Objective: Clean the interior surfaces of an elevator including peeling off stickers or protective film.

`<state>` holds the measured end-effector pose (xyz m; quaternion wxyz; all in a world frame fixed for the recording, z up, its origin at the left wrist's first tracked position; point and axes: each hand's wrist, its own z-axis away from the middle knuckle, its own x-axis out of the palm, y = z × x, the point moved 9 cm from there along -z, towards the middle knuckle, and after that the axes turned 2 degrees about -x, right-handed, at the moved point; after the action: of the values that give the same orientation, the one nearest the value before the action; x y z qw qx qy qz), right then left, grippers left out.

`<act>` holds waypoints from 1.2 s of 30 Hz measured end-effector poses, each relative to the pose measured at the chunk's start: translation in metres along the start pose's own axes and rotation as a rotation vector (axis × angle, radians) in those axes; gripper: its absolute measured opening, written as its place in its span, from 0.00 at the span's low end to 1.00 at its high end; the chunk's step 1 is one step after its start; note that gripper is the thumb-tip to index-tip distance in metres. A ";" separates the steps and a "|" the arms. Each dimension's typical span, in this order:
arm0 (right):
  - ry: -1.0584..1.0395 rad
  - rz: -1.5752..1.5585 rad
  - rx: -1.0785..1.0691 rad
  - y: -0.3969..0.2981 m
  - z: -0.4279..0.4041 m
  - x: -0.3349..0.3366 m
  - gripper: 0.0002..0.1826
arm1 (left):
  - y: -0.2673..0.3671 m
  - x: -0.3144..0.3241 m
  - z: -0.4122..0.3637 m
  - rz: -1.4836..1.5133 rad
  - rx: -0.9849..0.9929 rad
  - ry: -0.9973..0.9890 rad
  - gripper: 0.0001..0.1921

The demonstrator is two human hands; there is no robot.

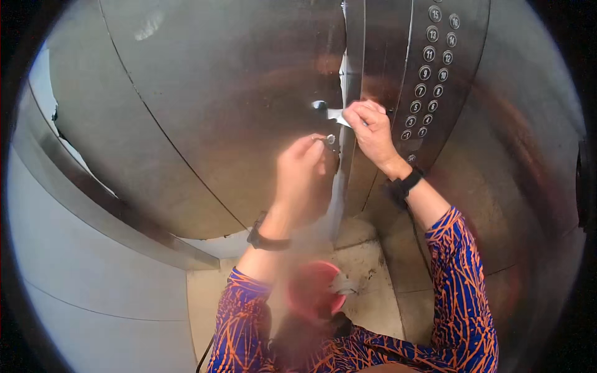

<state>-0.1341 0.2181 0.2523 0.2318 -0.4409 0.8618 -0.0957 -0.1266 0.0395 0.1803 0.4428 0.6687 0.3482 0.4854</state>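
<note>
My right hand (371,128) is closed on a thin white film-like strip (338,116), which sticks out to the left beside a vertical seam of the metal wall panel (233,93). Left of the strip's end, a small bright patch (319,106) shows on the panel. Lower down, my left hand (301,158) has thumb and fingertips pinched at a small, pale, curled scrap (330,139) close to the panel; its material is unclear. Ragged pale edges (343,79) run along the seam. Dark bands circle both wrists.
On the right is an elevator button panel (426,74) with numbered round buttons. Below my arms, a red bucket (319,270) stands on the stained floor (373,289), with a pale object (344,284) at its rim. A metal door frame (140,228) curves along the left.
</note>
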 end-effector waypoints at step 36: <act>0.263 -0.908 1.382 0.078 0.193 -0.013 0.11 | -0.072 0.117 -0.044 -0.964 0.391 -0.395 0.20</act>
<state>-0.0900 0.2823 0.0589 0.2862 -0.4890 0.3681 -0.7372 -0.1381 0.1814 0.1596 0.5393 0.5816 0.6087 0.0194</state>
